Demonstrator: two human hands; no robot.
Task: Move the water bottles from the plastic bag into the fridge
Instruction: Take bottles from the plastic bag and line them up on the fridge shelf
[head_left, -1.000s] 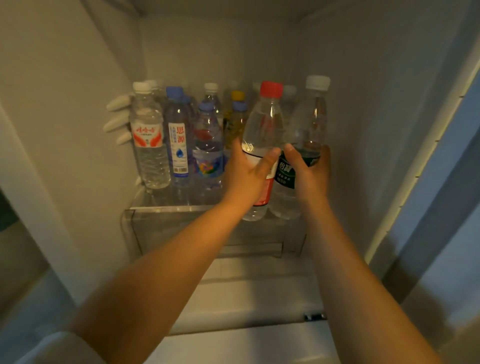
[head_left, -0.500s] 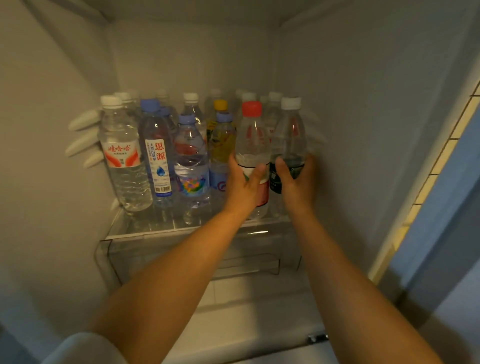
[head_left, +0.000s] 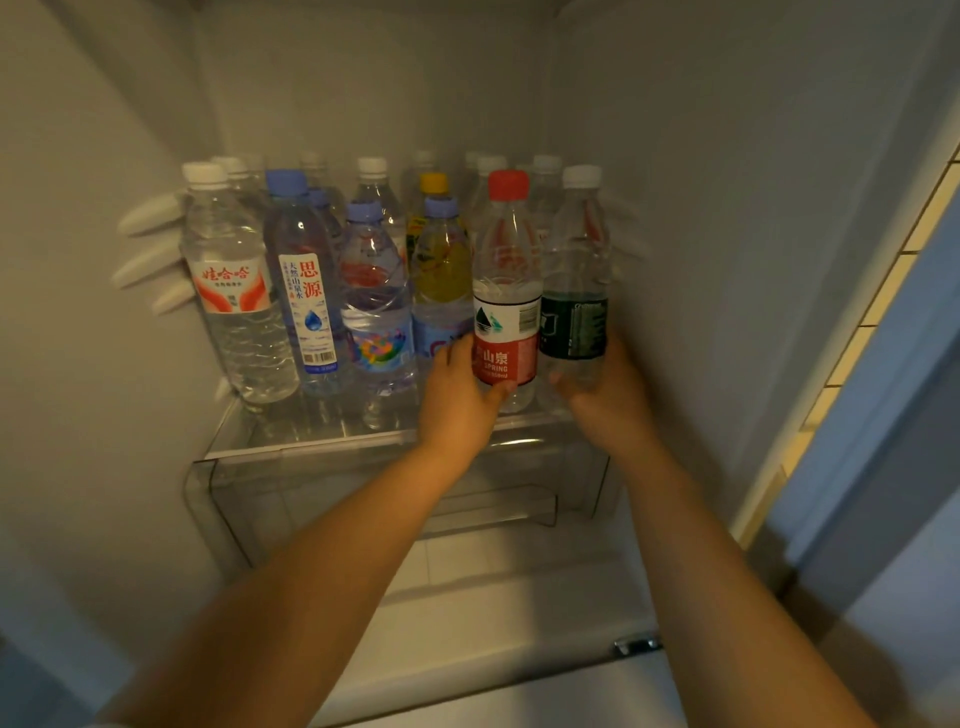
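both bottles have come down onto the clear glass shelf (head_left: 311, 441) by its right front edge, left hand (head_left: 457, 400) gripping the red-capped clear plastic bottle (head_left: 506, 291), right hand (head_left: 605, 400) the white-capped green-labelled one (head_left: 576, 291); release only once they stand steady.

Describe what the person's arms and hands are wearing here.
Both forearms are bare to the wrists, and the left hand and right hand wear no gloves. No watch, ring or bracelet shows. A pale sleeve edge seems to peek in at the bottom left corner, too blurred to describe.

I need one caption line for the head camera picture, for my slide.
Left hand grips a red-capped bottle, right hand a green-labelled bottle, on the crowded fridge shelf.
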